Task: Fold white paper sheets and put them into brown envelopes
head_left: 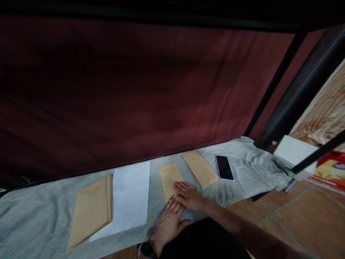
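My right hand (190, 195) lies flat, fingers together, on the near end of a small brown envelope (169, 176) on a grey cloth (40, 212). My left hand (167, 221) rests flat on the cloth just below it, fingertips touching the envelope's near edge and my right hand. A dark watch is on my left wrist. Neither hand grips anything.
A stack of small brown envelopes (201, 168) lies to the right, with a black phone (224, 167) beyond it. White paper (129, 198) and a stack of large brown envelopes (90, 210) lie to the left. A dark red curtain (134, 93) hangs behind.
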Available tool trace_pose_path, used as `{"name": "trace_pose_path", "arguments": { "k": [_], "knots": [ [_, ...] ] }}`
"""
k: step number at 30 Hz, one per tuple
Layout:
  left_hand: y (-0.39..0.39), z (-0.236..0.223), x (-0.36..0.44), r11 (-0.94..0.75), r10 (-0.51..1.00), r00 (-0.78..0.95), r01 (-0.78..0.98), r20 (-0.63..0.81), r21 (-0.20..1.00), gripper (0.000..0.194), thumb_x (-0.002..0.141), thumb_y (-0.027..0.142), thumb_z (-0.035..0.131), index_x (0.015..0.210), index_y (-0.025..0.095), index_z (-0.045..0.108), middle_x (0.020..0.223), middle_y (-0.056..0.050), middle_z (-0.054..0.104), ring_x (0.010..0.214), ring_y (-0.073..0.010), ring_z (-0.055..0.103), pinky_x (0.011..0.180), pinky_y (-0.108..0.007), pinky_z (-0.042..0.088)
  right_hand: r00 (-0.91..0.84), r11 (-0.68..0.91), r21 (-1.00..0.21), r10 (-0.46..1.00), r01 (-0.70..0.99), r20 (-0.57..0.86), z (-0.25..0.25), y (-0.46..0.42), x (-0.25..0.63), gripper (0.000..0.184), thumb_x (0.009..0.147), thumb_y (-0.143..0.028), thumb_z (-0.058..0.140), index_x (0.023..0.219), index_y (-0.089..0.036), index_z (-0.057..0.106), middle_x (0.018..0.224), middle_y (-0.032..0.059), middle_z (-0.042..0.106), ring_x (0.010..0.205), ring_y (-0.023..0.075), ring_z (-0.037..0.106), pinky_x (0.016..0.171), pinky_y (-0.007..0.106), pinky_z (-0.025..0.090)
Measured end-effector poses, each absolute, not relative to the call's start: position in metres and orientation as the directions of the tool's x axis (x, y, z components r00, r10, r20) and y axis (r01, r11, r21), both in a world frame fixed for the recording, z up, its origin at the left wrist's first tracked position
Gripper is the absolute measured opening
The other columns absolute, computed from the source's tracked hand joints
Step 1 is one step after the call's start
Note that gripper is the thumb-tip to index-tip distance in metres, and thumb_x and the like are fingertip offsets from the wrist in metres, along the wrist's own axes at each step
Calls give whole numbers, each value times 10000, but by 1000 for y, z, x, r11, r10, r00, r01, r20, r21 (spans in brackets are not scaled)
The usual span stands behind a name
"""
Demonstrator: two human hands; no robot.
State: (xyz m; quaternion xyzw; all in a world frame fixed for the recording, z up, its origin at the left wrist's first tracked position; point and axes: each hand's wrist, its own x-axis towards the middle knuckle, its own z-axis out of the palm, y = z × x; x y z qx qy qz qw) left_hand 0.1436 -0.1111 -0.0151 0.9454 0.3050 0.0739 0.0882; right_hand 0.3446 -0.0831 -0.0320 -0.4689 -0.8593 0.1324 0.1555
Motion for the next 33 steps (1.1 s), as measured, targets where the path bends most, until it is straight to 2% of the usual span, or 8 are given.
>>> {"name": "trace_pose_path", "arguments": {
  "k": [7,12,14,16,19,21,26,33],
  "knots": [
    [-118,-6,139,-778,601,794,553,96,299,614,942,499,563,1491,260,428,1557,-75,446,1440,-243,410,1171,-468,416,-487,543,-307,839,782,242,-29,-137,365,611,1044,-444,422,1584,-222,241,1603,101,335,1481,215,317,1217,438,298],
    [-114,6,134,-676,685,721,576,105,458,374,1035,365,382,1326,311,612,1342,-12,665,1264,-175,600,1091,-372,505,-561,602,-284,799,746,219,-24,-156,381,636,1014,-495,484,1577,-319,246,1630,66,282,1475,225,329,1220,449,264],
    [-103,7,137,-608,756,647,634,103,479,420,1052,330,299,1185,280,694,1185,-20,738,1132,-163,675,1027,-344,546,-555,600,-288,800,746,227,-23,-156,382,629,1003,-488,511,1566,-334,277,1622,60,306,1462,224,355,1218,446,263],
    [-87,4,144,-583,798,583,683,151,441,438,1052,328,279,1222,250,675,1243,-42,713,1184,-176,647,1053,-366,525,-548,599,-292,800,746,243,-21,-156,381,623,997,-467,531,1559,-335,297,1612,57,330,1453,221,372,1217,446,264],
    [-54,-9,158,-599,801,545,732,249,325,490,1041,373,313,1469,184,459,1544,-96,467,1448,-215,393,1169,-433,403,-544,601,-300,799,741,257,-18,-155,378,589,998,-443,535,1543,-324,343,1603,57,352,1452,220,374,1212,450,277],
    [-30,-20,168,-581,810,522,777,266,244,569,1029,412,328,1520,125,363,1595,-144,374,1498,-248,290,1195,-477,346,-539,593,-310,805,743,248,-16,-155,377,563,1003,-454,522,1529,-314,376,1592,63,374,1448,227,381,1207,460,287],
    [15,-42,187,-539,830,500,833,247,126,610,1018,426,305,1547,122,308,1579,-181,389,1494,-296,295,1190,-547,294,-512,567,-331,823,754,244,-11,-154,377,538,1008,-479,504,1514,-326,406,1558,66,436,1418,238,430,1193,464,318],
    [40,-42,198,-536,823,485,836,296,118,548,1020,396,301,1548,254,328,1551,-100,459,1474,-283,342,1181,-560,289,-503,570,-328,821,754,271,-12,-152,376,579,1001,-475,523,1538,-336,356,1564,68,422,1402,254,451,1190,473,323]
  ]
}}
